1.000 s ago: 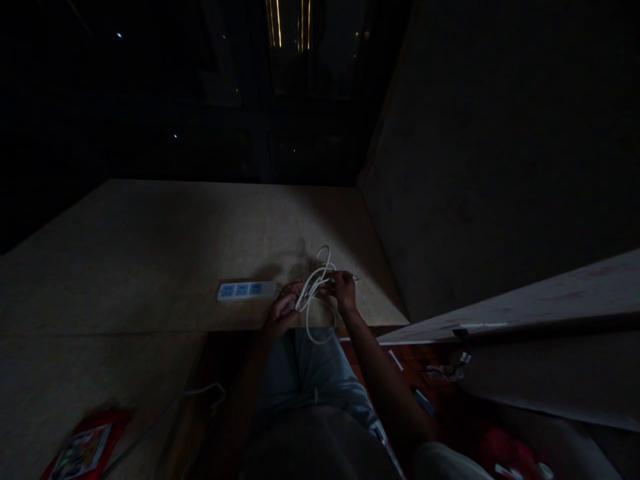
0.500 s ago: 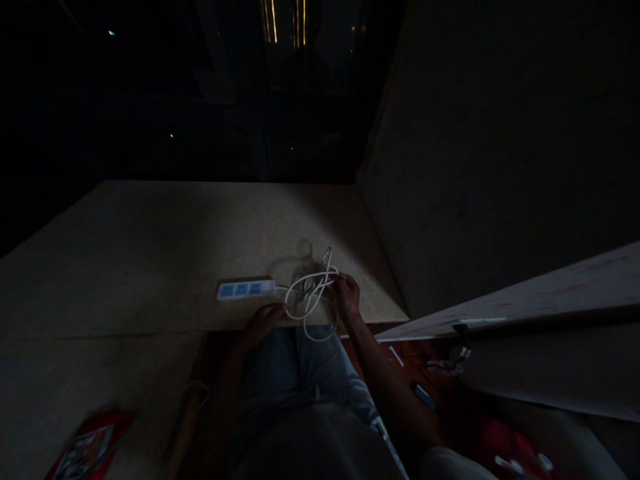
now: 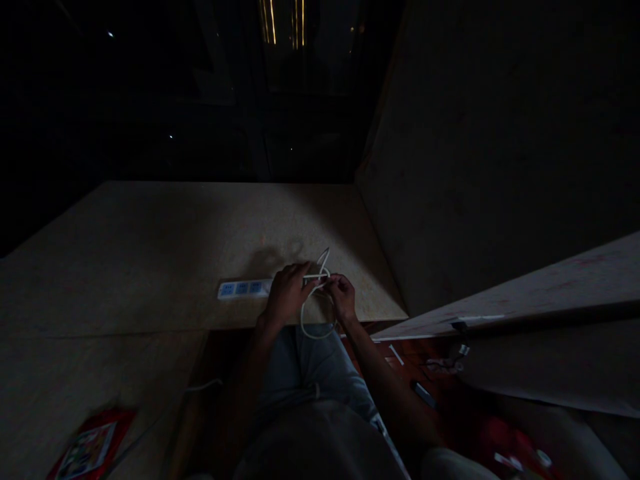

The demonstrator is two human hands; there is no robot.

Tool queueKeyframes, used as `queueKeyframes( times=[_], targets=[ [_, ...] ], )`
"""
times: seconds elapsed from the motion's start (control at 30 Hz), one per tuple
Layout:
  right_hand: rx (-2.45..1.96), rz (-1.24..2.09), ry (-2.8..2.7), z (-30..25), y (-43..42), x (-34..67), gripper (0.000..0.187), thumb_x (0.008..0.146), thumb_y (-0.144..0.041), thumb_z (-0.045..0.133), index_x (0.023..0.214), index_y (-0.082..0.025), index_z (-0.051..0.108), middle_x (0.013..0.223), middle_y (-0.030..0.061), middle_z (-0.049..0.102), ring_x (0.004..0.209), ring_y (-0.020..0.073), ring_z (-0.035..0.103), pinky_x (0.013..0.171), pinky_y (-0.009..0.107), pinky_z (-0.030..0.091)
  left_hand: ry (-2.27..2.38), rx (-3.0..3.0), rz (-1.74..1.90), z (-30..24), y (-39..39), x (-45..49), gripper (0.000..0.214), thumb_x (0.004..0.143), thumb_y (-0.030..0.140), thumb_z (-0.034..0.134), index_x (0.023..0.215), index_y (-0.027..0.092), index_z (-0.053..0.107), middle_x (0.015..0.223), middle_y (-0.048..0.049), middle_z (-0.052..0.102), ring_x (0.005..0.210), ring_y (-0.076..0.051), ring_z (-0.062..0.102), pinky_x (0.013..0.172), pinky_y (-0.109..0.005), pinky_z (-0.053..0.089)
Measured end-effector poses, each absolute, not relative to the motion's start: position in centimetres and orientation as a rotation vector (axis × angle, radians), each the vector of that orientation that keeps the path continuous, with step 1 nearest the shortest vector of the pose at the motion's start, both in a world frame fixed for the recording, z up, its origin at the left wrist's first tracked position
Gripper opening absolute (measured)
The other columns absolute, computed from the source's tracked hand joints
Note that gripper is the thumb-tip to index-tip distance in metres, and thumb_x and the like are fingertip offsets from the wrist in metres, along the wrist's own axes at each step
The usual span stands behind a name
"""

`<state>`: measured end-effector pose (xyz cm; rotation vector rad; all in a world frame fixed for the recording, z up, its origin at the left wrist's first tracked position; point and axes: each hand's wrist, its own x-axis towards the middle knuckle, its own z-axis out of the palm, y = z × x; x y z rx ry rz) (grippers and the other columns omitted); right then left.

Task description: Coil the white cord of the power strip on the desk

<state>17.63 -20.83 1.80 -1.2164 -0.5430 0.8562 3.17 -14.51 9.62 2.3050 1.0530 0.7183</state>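
A white power strip [image 3: 243, 289] with blue socket faces lies near the front edge of the table. Its white cord [image 3: 311, 331] is looped up between my hands, and one loop hangs below the table edge over my lap. My left hand [image 3: 289, 291] is closed on the cord beside the strip's right end, partly covering it. My right hand [image 3: 342, 296] pinches the looped cord from the other side, fingertips close to the left ones. The dim light hides exactly which strands each hand grips.
The pale tabletop [image 3: 165, 247] reaches back to a dark window [image 3: 310, 60]. A dark wall panel [image 3: 480, 153] rises on the right. A red packet [image 3: 90, 448] lies at lower left, with a thin white cable [image 3: 205, 385] near it. A small dark object [image 3: 424, 394] rests on the reddish floor.
My left hand has moved right and up from the cord's left side, closing on it near my right hand. The loops are drawn tighter together. My right hand stays nearly in place.
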Motion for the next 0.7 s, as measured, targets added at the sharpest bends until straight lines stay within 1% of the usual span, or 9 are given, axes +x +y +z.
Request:
queueKeyframes(
  times=[0.03,0.07,0.13,0.27,0.4,0.57,0.7],
  targets=[
    [-1.212,0.856,-0.537,1.9,-20.9,17.6,0.022,0.067,-0.039,0.069,0.075,-0.021,0.061,0.075,0.0007,0.066,0.071,0.0166,0.063,0.072,0.033,0.057,1.046,2.326,0.641,9.8,-14.4,3.6,0.026,0.088,0.034,0.061,0.107,0.02,0.073,0.107,-0.0136,0.073,0.102,-0.029,0.065,0.095,-0.039,0.046],
    [-1.21,0.856,-0.529,2.0,-20.9,17.6,0.021,0.066,-0.039,0.069,0.075,-0.021,0.062,0.074,0.0005,0.066,0.07,0.0167,0.063,0.071,0.033,0.057,1.043,2.328,0.6,9.8,-14.2,3.8,0.021,0.089,0.031,0.059,0.097,0.02,0.075,0.096,-0.0121,0.074,0.092,-0.027,0.067,0.09,-0.038,0.047],
    [-1.213,0.849,-0.507,2.1,-21.0,17.7,0.021,0.066,-0.039,0.068,0.075,-0.021,0.062,0.073,0.0005,0.066,0.067,0.0166,0.062,0.069,0.033,0.057,1.029,2.282,0.633,9.6,-14.3,3.9,0.021,0.09,0.029,0.057,0.084,0.021,0.076,0.084,-0.0091,0.073,0.082,-0.023,0.066,0.083,-0.034,0.048],
    [-1.246,0.825,-0.48,2.1,-20.9,17.6,0.023,0.066,-0.042,0.067,0.073,-0.02,0.062,0.073,0.0015,0.067,0.063,0.0163,0.062,0.064,0.032,0.056,1.016,2.035,0.86,8.8,-15.0,2.6,0.023,0.088,0.036,0.059,0.08,0.021,0.074,0.081,-0.006,0.072,0.078,-0.02,0.064,0.077,-0.03,0.048],
    [-1.317,0.777,-0.524,2.2,-20.7,17.1,0.021,0.066,-0.039,0.067,0.072,-0.019,0.065,0.069,0.0014,0.068,0.063,0.0159,0.061,0.065,0.029,0.053,1.094,1.718,1.034,7.8,-16.1,0.8,0.025,0.083,0.042,0.064,0.078,0.019,0.073,0.078,-0.0038,0.07,0.078,-0.019,0.064,0.075,-0.029,0.048],
    [-1.394,0.71,-0.55,2.4,-20.7,16.7,0.018,0.065,-0.033,0.065,0.072,-0.017,0.068,0.069,0.0021,0.07,0.064,0.0155,0.062,0.064,0.027,0.05,1.063,1.381,1.109,6.5,-17.6,-0.3,0.027,0.076,0.044,0.071,0.076,0.018,0.073,0.075,-0.0013,0.068,0.077,-0.018,0.062,0.072,-0.027,0.047],
    [-1.416,0.719,-0.6,2.7,-20.7,16.8,0.019,0.066,-0.033,0.063,0.072,-0.016,0.069,0.071,0.004,0.073,0.067,0.017,0.065,0.066,0.027,0.051,1.03,1.19,1.201,5.5,-18.4,-0.3,0.025,0.068,0.041,0.076,0.063,0.017,0.069,0.064,0.0,0.062,0.068,-0.016,0.057,0.065,-0.026,0.044]
  ],
)
